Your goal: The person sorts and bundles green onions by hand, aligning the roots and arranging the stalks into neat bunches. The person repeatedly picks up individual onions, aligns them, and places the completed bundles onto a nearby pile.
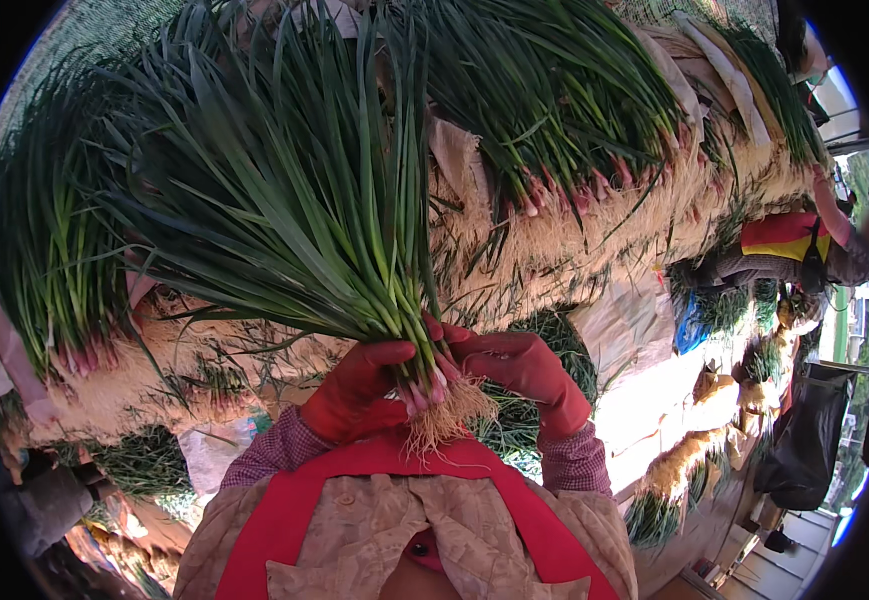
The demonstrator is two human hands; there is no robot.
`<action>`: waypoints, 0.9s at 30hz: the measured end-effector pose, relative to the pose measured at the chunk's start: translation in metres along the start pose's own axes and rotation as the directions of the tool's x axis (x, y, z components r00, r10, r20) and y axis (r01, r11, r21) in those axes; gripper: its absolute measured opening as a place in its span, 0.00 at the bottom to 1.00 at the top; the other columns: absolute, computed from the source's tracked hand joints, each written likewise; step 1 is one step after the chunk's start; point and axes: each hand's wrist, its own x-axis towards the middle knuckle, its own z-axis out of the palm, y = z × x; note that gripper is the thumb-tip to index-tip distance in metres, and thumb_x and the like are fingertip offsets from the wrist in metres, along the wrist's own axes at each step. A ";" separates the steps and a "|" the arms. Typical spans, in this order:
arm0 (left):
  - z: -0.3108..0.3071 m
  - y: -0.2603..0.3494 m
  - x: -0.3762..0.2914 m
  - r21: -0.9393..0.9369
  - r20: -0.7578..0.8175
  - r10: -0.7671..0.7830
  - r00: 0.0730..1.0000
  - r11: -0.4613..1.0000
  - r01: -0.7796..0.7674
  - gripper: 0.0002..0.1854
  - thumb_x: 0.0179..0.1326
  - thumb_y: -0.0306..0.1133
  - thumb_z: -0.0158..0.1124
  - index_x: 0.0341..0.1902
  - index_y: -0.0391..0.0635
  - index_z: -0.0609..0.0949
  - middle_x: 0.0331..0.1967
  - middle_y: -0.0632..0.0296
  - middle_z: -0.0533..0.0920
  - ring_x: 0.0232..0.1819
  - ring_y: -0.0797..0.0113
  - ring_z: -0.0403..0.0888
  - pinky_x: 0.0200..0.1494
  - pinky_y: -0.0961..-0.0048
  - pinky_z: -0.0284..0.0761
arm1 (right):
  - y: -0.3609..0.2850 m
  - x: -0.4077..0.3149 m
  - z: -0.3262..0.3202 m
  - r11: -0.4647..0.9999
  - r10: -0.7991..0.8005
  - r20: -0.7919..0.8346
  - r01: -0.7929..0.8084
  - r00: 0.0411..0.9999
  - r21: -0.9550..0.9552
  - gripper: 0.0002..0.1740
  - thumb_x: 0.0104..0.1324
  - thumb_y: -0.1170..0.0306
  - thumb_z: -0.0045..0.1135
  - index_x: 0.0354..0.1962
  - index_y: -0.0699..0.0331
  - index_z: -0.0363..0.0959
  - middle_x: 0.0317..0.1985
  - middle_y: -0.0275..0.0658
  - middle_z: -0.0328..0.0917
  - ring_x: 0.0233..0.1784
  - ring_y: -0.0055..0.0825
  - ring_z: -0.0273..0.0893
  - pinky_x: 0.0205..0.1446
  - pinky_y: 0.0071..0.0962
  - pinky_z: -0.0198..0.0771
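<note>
A fanned bunch of allium plants, which look like green garlic, stands before my chest. Its long flat leaves spread up and to the left, and its pinkish bulbs and pale stringy roots point towards me. My left hand, in a red rubber glove, grips the lower stems with the thumb across them. In a matching glove, my right hand has its fingertips on the stems at the bunch's right side, just above the bulbs. The leaves partly hide the heap behind.
More green garlic lies along a long root-covered heap, with another stack at left. Cloth or paper sheets separate some stacks. A person works at far right. Further bundles and a black plastic sheet lie at right.
</note>
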 end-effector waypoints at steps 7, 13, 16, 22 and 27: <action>0.001 0.001 0.005 0.101 -0.075 0.039 0.996 0.994 -0.031 0.22 0.59 0.35 0.62 0.54 0.37 0.74 0.47 0.43 0.82 0.55 0.51 0.79 0.65 0.54 0.68 | -0.030 0.065 0.019 0.997 0.075 -0.336 -0.083 0.939 -0.009 0.19 0.66 0.64 0.62 0.48 0.69 0.75 0.37 0.40 0.82 0.36 0.22 0.80 0.40 0.21 0.74; -0.007 0.002 0.000 0.198 -0.194 -0.140 0.971 0.964 0.179 0.19 0.64 0.39 0.56 0.49 0.34 0.76 0.36 0.46 0.84 0.39 0.60 0.84 0.49 0.66 0.79 | -0.025 0.079 0.051 0.976 0.218 -0.400 -0.209 0.890 0.067 0.12 0.64 0.70 0.63 0.43 0.67 0.77 0.28 0.34 0.80 0.25 0.15 0.73 0.21 0.20 0.66; -0.002 -0.002 0.007 0.165 -0.194 -0.056 0.979 0.982 0.088 0.18 0.64 0.40 0.56 0.47 0.35 0.76 0.35 0.48 0.84 0.36 0.61 0.85 0.45 0.68 0.81 | 0.005 0.087 0.047 0.949 0.173 -0.444 -0.028 0.879 0.314 0.11 0.64 0.73 0.59 0.44 0.68 0.76 0.27 0.30 0.78 0.24 0.15 0.71 0.28 0.21 0.68; 0.009 -0.009 0.002 -0.090 -0.215 0.014 0.976 0.995 -0.034 0.18 0.58 0.35 0.63 0.49 0.39 0.75 0.40 0.53 0.82 0.40 0.60 0.84 0.52 0.63 0.78 | 0.062 0.085 -0.049 0.773 0.160 -0.407 0.142 0.899 0.618 0.13 0.70 0.70 0.48 0.46 0.71 0.73 0.29 0.35 0.78 0.30 0.24 0.77 0.36 0.33 0.74; 0.001 -0.007 0.005 -0.020 -0.117 0.054 0.992 0.998 -0.056 0.19 0.56 0.36 0.65 0.47 0.42 0.74 0.41 0.54 0.81 0.40 0.57 0.85 0.58 0.60 0.74 | 0.039 0.057 -0.050 0.882 0.311 -0.158 -0.347 0.937 -0.320 0.16 0.69 0.68 0.52 0.53 0.63 0.73 0.45 0.37 0.82 0.43 0.27 0.81 0.43 0.29 0.76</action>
